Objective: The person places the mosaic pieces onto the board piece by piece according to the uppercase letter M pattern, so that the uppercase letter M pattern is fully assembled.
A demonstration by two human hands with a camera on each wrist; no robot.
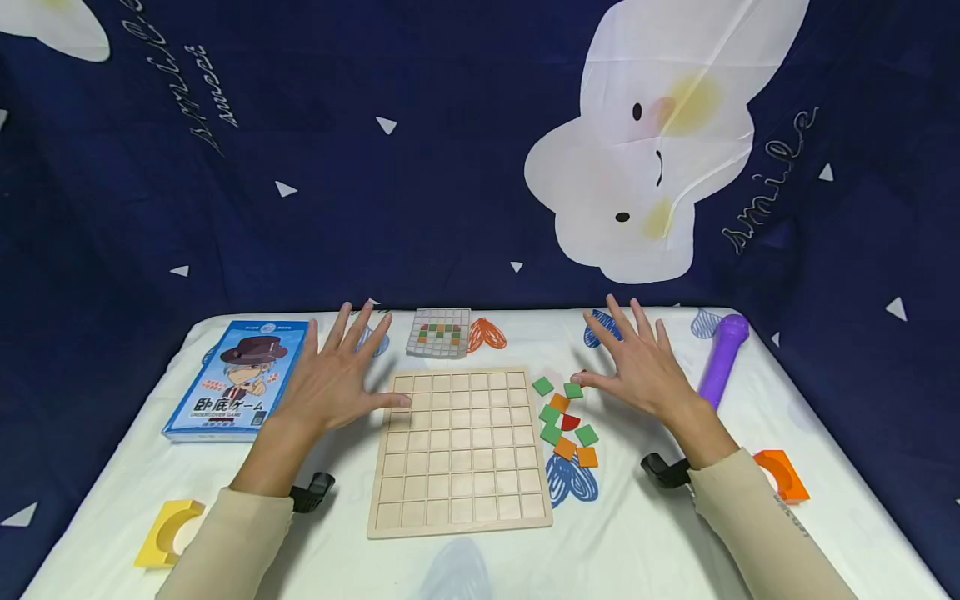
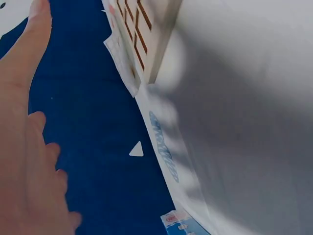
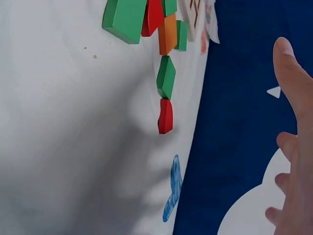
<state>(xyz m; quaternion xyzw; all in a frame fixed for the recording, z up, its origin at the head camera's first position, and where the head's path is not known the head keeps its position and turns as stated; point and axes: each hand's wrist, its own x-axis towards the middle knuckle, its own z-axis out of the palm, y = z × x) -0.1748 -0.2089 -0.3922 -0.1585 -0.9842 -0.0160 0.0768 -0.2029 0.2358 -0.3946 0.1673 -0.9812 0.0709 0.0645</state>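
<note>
My left hand [image 1: 330, 387] is held above the table with its fingers spread, and its thumb reaches over the upper left part of a wooden grid board [image 1: 465, 454]. On the other side, my right hand [image 1: 645, 371] also has spread fingers and grips nothing; its thumb is nearest a loose group of tiles beside the board. Among them are green tiles [image 1: 587, 435], orange tiles [image 1: 587, 457] and a red tile [image 1: 570, 422]. The right wrist view shows another red tile [image 3: 166, 116] at the group's end. Behind the board lies a gridded pattern card [image 1: 438, 333] with coloured squares.
A blue game box [image 1: 240, 379] lies at the back left, and a purple stick [image 1: 723, 358] at the back right. Near the forearms are a yellow block [image 1: 159, 537] with a curved cutout and an orange block [image 1: 789, 477]. A dark blue curtain [image 1: 375, 208] hangs behind the table.
</note>
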